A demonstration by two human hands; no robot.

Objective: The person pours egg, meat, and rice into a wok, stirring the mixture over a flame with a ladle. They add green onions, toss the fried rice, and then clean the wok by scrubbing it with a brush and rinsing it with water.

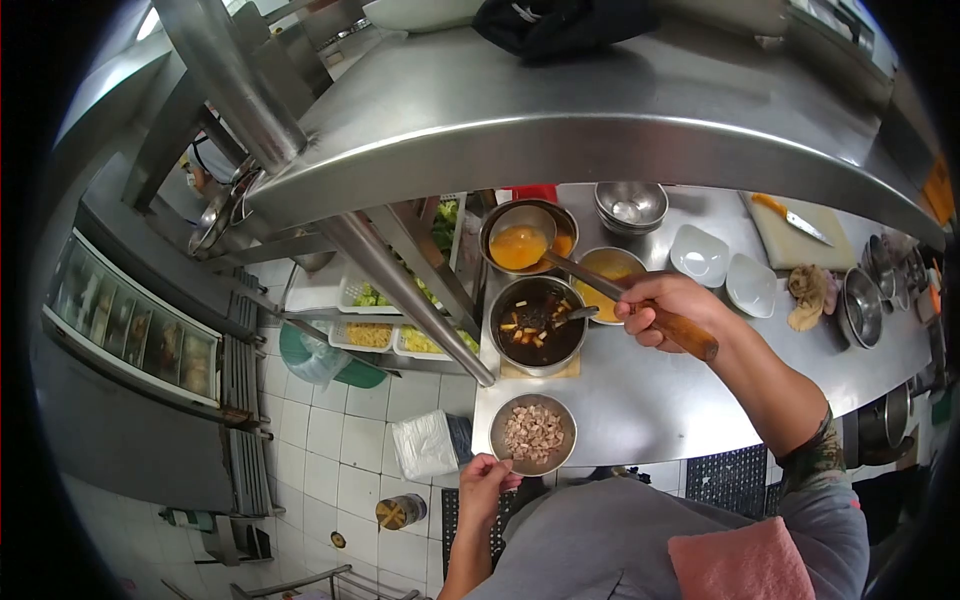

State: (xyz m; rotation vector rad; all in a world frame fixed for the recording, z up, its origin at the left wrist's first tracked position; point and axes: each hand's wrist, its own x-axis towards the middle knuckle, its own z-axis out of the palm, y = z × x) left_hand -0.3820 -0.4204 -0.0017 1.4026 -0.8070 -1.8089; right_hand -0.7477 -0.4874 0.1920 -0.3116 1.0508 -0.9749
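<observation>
Left hand (485, 478) gripping meat bowl (534, 433) rim, right hand (662, 310) beyond clenching ladle (540, 250) over orange sauce.

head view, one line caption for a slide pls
Right hand holds a ladle of orange liquid; left hand grips a bowl of diced meat.

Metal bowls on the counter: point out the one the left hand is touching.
The metal bowl of diced pale meat at the counter's near edge; the left hand grips its rim. The dark broth pot and stacked empty bowls sit farther back.
</observation>
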